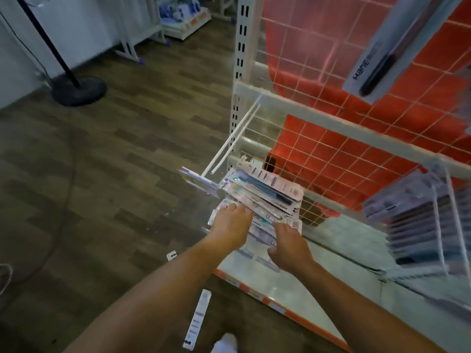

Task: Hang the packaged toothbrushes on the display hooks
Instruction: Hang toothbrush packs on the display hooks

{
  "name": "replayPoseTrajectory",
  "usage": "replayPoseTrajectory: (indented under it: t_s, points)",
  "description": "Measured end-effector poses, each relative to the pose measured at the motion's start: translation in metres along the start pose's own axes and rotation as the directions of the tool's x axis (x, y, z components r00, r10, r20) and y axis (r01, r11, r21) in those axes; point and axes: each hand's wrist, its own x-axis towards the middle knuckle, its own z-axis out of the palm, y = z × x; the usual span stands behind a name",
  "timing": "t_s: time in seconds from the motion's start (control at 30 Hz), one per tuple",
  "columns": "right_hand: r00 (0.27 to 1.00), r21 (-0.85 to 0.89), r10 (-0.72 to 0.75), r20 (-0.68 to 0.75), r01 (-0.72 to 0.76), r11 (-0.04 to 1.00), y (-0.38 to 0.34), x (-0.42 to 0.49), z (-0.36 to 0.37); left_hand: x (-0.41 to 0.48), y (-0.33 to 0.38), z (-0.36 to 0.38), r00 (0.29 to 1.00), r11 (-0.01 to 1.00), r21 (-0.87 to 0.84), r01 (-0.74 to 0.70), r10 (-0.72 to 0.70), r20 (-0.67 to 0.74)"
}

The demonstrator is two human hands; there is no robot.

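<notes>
Left of the toothbrush packs [265,197], one pack [197,318] lies dropped on the floor. The left hand [230,222] presses flat, fingers together, steadying the pile below the empty hook [229,141]. The right hand [289,244], fingers curled, grips its near edge, probably to lift one.

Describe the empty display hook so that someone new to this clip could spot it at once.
Start at the white slotted upright at the rack's left end. From the crossbar beside it, the bare two-prong display hook slants down toward the pile of packaged toothbrushes. Unlike the loaded hook further right, nothing hangs on it.
</notes>
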Motion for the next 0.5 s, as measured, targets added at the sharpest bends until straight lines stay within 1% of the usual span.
replayPoseTrajectory:
  t_s: [0.1, 0.2, 0.33, 0.5]
  points:
    - [0.999, -0.092, -0.049, -0.014, 0.047, 0.995, 0.007, 0.015, 0.016, 0.004, 0.001, 0.023, 0.999, 0.998, 0.044, -0.033, 0.033, -0.001]
    - [0.997, -0.145, -0.075, -0.01, 0.072, 0.987, 0.013, 0.028, 0.031, 0.011, 0.001, 0.046, 0.999, 0.998, 0.055, -0.042, 0.043, -0.013]
    - [0.99, -0.17, -0.131, -0.05, 0.12, 0.978, 0.018, 0.044, 0.05, 0.023, -0.002, 0.07, 0.999, 0.995, 0.092, -0.046, 0.046, -0.002]
    - [0.981, -0.178, -0.158, -0.112, 0.136, 0.974, 0.017, 0.054, 0.065, 0.033, -0.01, 0.086, 0.998, 0.982, 0.177, -0.061, 0.062, 0.004]
